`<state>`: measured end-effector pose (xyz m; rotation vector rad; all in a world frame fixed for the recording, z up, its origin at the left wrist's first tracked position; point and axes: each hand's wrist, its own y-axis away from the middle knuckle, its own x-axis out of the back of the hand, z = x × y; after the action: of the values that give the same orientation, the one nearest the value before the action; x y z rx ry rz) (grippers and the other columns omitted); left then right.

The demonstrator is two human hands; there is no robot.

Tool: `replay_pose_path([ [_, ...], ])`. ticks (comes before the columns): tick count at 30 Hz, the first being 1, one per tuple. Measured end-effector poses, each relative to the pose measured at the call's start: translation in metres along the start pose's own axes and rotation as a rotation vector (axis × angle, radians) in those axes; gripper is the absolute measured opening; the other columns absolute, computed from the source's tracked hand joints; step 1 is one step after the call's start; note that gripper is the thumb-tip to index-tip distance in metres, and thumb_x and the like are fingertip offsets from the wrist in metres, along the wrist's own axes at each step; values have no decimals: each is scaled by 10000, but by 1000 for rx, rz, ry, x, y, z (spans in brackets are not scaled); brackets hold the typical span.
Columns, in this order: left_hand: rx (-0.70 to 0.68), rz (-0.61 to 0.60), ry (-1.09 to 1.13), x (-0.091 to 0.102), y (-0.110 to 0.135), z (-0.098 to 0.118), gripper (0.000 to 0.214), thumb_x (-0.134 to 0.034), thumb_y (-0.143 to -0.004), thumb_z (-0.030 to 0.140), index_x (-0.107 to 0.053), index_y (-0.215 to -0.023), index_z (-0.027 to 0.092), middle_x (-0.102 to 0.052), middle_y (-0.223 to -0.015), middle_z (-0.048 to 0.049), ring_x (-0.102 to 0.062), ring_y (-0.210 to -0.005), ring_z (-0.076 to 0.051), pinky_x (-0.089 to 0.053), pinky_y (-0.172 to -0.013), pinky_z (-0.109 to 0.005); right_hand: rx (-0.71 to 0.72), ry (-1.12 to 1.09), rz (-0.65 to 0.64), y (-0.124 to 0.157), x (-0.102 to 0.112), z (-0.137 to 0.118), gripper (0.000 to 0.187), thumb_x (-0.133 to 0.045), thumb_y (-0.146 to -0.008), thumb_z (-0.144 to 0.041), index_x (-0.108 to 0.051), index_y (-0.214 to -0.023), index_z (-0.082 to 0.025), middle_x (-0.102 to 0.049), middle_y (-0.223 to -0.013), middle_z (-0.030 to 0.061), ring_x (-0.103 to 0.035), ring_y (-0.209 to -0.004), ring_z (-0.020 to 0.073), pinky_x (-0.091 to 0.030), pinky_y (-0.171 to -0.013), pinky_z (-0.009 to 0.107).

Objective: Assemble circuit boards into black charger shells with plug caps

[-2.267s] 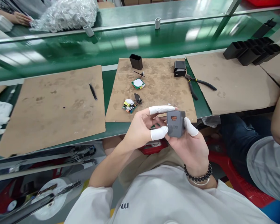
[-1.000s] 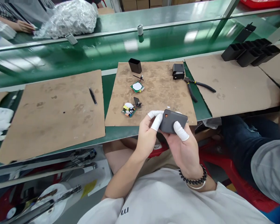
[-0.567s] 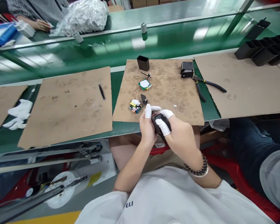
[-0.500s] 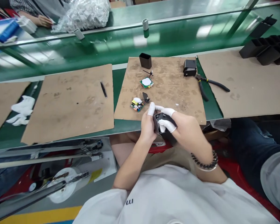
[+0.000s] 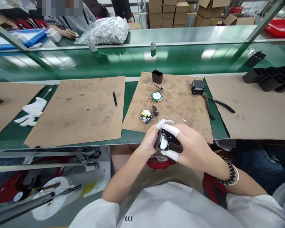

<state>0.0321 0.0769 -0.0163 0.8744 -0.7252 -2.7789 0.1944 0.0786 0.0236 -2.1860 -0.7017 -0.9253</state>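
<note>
Just off the table's near edge, my left hand [image 5: 150,140] is wrapped round a small black plastic case [image 5: 158,142]. Something white [image 5: 164,143] shows inside its open end. My right hand [image 5: 192,142] grips a black cover piece [image 5: 174,139] at that end, fingers above and thumb below; whether the cover is attached is hidden. White finger cots cover several fingertips. On the cardboard mat ahead lie a circuit board with a black end plate [image 5: 146,117] and a second board with a white pad [image 5: 156,96].
An empty black case [image 5: 157,76] stands at the mat's back. A closed black case [image 5: 197,87] and pliers [image 5: 211,103] lie right. Tweezers [image 5: 115,98] rest on the left cardboard, white gloves [image 5: 34,110] beyond. Black cases [image 5: 270,77] line the far right. A co-worker's hand [image 5: 70,34] shows across.
The camera view has tilted up. My right thumb has moved from the white part inside the case to below the opening, and the right fingers now spread around the cover piece.
</note>
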Motion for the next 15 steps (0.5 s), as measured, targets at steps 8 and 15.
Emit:
replay_pose_path([
  [8, -426, 43, -246, 42, 20, 21, 565, -721, -879, 557, -718, -1324, 209, -730, -1364, -104, -647, -1335, -320, -555, -1104, -433, -11, 116, 154, -64, 9, 34, 516, -775, -808, -234, -598, -1291, -195, -767, -1155, 110, -743, -971, 280, -606, -829, 387],
  [15, -772, 325, -693, 96, 4, 6, 270, -742, -850, 440, -765, -777, 181, -756, -715, -31, -690, -684, -173, -568, -723, -275, -378, 432, 99, -216, 69, 150, 509, -890, -606, -242, -683, -1061, -148, -724, -1064, 128, -654, -950, 300, -556, -846, 420],
])
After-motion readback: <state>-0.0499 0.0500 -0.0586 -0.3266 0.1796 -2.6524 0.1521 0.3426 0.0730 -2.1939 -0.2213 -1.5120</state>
